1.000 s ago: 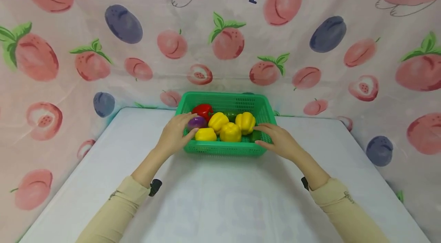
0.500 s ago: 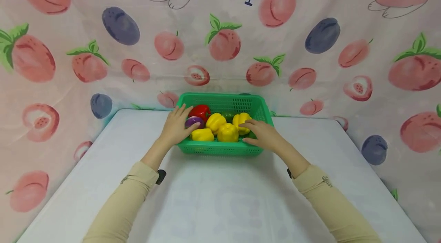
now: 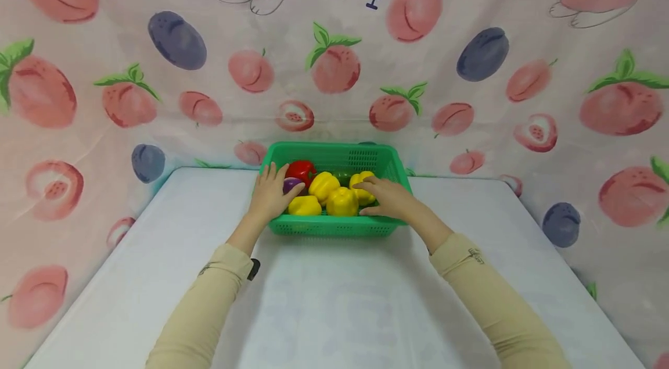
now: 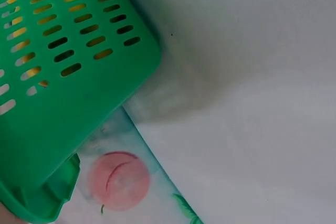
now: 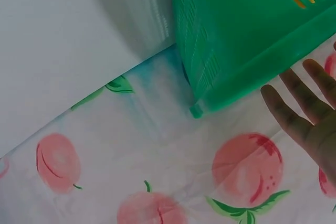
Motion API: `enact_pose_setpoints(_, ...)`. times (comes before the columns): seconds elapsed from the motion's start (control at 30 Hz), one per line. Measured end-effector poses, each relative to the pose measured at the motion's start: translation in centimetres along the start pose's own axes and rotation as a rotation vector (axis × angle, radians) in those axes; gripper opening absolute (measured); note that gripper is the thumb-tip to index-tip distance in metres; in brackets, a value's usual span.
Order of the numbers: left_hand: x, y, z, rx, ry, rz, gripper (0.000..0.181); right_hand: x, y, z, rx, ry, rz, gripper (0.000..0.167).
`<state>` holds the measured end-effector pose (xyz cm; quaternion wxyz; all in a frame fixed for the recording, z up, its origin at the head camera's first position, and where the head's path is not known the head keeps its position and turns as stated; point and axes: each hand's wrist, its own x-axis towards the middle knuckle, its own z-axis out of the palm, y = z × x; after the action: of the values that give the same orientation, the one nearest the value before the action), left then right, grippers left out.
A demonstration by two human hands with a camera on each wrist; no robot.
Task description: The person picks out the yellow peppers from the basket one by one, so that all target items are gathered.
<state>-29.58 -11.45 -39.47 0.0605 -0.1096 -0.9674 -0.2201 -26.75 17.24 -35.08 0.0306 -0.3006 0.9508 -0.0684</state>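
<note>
A green slotted plastic basket (image 3: 334, 225) holds toy-like vegetables. Inside are several yellow bell peppers (image 3: 342, 202), a red bell pepper (image 3: 301, 172), a shiny purple vegetable (image 3: 292, 185) and a dark green one (image 3: 342, 176), partly hidden. Over the basket's left side lies my left hand (image 3: 268, 194), fingers extended along the rim and thumb reaching toward the purple vegetable. My right hand (image 3: 389, 199) is over the right front part, fingertips in front of the rightmost yellow pepper. In the right wrist view its fingers (image 5: 302, 95) are spread and fairly straight beside the basket. Neither hand visibly grips anything.
The basket stands near the back edge of a white-covered table (image 3: 334, 299). Right behind it hangs a pink cloth (image 3: 209, 142) printed with fruit, which also lines both sides. A black device (image 3: 254, 269) sits at the left wrist.
My right hand has moved left, from the basket's right edge in over the yellow pepper. The left hand's fingers have shifted toward the left rim. The whole view has shifted slightly.
</note>
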Motion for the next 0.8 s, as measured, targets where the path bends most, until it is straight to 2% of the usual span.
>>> enact_pose_setpoints(0.1,0.0,0.1,-0.1,-0.01,0.034,0.006,0.073,0.6,0.0,-0.1,0.007,-0.009,-0.007,0.063)
enact_pose_setpoints(0.2,-0.1,0.1,-0.1,-0.016,0.043,0.008,0.071,1.2,0.3,-0.1,0.021,-0.025,-0.009,0.065)
enact_pose_setpoints(0.4,-0.3,-0.4,-0.2,-0.018,0.117,0.007,0.061,2.2,0.6,0.0,0.069,-0.073,0.018,0.068)
enact_pose_setpoints(0.6,-0.4,-0.2,-0.3,-0.006,0.087,-0.014,0.059,3.2,0.3,-0.1,0.06,-0.152,0.023,0.07)
enact_pose_setpoints(0.8,-0.4,-0.2,-0.4,-0.007,0.073,-0.034,0.059,4.1,0.1,0.3,0.041,-0.178,0.051,0.073)
